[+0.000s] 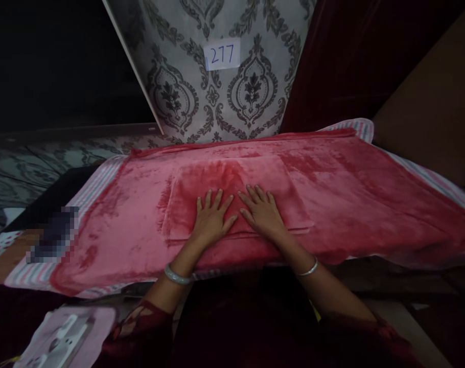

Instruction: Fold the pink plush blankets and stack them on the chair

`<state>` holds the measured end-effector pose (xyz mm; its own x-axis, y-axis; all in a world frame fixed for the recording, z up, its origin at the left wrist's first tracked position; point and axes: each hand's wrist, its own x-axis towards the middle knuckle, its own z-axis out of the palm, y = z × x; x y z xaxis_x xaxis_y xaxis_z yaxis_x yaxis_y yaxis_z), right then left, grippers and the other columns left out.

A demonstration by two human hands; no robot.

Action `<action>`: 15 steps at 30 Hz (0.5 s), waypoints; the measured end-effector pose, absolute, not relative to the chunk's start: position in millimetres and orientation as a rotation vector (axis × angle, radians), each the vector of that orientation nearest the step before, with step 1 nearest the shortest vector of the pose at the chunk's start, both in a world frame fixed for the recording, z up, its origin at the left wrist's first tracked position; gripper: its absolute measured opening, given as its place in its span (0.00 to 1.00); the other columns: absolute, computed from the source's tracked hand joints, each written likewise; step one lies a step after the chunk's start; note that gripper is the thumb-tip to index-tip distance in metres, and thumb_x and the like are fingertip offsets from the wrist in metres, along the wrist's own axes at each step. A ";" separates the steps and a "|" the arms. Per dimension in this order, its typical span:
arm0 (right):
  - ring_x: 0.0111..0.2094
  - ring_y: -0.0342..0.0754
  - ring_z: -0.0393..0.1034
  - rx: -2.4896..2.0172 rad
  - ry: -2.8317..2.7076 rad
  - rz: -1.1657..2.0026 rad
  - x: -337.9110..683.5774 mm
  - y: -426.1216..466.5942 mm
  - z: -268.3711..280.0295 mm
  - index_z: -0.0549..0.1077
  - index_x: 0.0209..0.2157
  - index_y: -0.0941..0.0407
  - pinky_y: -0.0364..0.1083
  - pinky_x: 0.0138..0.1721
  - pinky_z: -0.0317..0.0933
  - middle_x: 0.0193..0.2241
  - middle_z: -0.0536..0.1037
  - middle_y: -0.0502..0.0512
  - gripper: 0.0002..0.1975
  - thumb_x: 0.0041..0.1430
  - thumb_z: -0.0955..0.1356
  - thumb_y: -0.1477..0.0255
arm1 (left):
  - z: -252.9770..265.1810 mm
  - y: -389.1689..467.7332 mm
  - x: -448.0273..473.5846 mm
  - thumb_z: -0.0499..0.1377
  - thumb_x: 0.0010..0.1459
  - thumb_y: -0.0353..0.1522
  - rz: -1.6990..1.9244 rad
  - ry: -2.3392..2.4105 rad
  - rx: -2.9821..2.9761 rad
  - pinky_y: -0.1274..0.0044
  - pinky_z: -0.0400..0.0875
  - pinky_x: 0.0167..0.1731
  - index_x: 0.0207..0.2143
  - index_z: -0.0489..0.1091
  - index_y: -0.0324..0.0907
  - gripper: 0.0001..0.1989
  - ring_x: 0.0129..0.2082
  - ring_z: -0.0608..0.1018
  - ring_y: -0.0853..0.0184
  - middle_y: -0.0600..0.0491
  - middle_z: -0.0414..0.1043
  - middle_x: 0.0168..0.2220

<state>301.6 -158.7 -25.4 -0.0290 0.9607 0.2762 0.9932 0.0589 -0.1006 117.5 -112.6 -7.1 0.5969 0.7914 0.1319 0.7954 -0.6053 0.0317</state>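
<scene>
A folded red plush cloth lies flat in the middle of a larger red plush blanket. On the left half of the folded cloth rests my left hand, palm down with the fingers spread. My right hand lies beside it in the same way, its fingers apart and pointing away from me. The two thumbs come close to each other but do not touch. Both palms press on the pile, and neither hand grips anything. A bangle circles each wrist.
Under the blanket, a striped sheet shows at the edges. A blurred dark object lies at the left edge. Patterned wallpaper with a paper marked 277 stands behind. A dark screen is at upper left, a white device at lower left.
</scene>
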 end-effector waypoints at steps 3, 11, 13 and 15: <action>0.69 0.60 0.50 -2.008 -2.065 -0.163 314.2 -171.8 -23.3 0.62 0.67 0.49 0.65 0.64 0.48 0.69 0.58 0.57 0.27 0.71 0.59 0.59 | 3.4 -118.1 100.0 0.50 0.67 0.47 -0.202 -1.390 -2.761 0.47 0.46 0.66 0.70 0.54 0.51 0.31 0.71 0.52 0.48 0.49 0.48 0.72; 0.69 0.62 0.49 -2.049 -1.872 -0.315 341.3 -215.6 -48.8 0.64 0.66 0.50 0.68 0.64 0.44 0.68 0.61 0.57 0.25 0.71 0.58 0.63 | -14.6 -123.5 43.1 0.47 0.69 0.42 -0.236 -1.647 -2.505 0.44 0.59 0.58 0.69 0.57 0.46 0.29 0.71 0.50 0.43 0.45 0.47 0.72; 0.69 0.62 0.49 -2.031 -1.842 -0.322 339.3 -215.8 -52.4 0.65 0.66 0.50 0.68 0.64 0.44 0.67 0.62 0.57 0.25 0.71 0.59 0.64 | -18.1 -122.7 43.4 0.46 0.69 0.41 -0.240 -1.638 -2.510 0.45 0.64 0.56 0.69 0.57 0.46 0.28 0.71 0.51 0.43 0.44 0.48 0.72; 0.68 0.61 0.49 -1.996 -1.829 -0.325 339.0 -216.0 -54.5 0.64 0.66 0.50 0.68 0.65 0.43 0.67 0.63 0.58 0.25 0.70 0.59 0.64 | -18.0 -122.9 42.8 0.47 0.69 0.41 -0.262 -1.619 -2.520 0.47 0.65 0.55 0.69 0.58 0.45 0.28 0.71 0.52 0.43 0.43 0.49 0.72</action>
<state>339.0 -216.0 -54.5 0.1113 0.8925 0.4372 0.9884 -0.0537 -0.1419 42.8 -122.9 -18.0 0.4079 0.8867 0.2178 0.9101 -0.4138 -0.0197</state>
